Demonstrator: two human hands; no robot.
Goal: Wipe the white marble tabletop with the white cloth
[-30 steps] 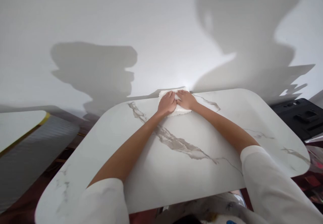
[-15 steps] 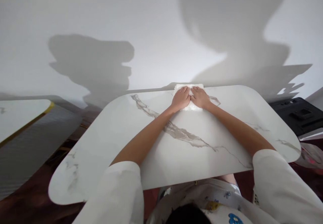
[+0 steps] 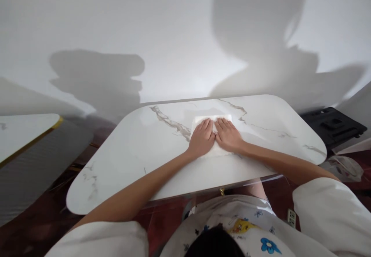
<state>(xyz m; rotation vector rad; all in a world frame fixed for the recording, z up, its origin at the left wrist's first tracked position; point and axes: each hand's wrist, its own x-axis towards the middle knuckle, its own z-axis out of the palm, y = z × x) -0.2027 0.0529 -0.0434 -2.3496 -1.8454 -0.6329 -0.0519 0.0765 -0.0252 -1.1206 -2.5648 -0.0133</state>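
Note:
Flat on the marble-patterned white tabletop (image 3: 130,148) lies a white cloth (image 3: 222,150), roughly square. My left hand (image 3: 202,137) presses down on its left part, palm down with the fingers stretched forward. Beside it, my right hand (image 3: 228,134) rests flat on the right part of the cloth, fingers also extended. The thumbs meet or nearly meet near the middle. Both palms hide much of the cloth; its far edge and part of its near edge show.
A white wall (image 3: 174,36) rises behind the table. Another white tabletop (image 3: 26,133) with a gold edge stands at the left. At the right are a black case (image 3: 333,127) and a clear plastic bag (image 3: 344,168). A power strip (image 3: 291,218) lies below.
Both hands have drawn the cloth from the table's far edge back toward my body, to about the middle. My elbows are bent farther outward, and the view has shifted slightly.

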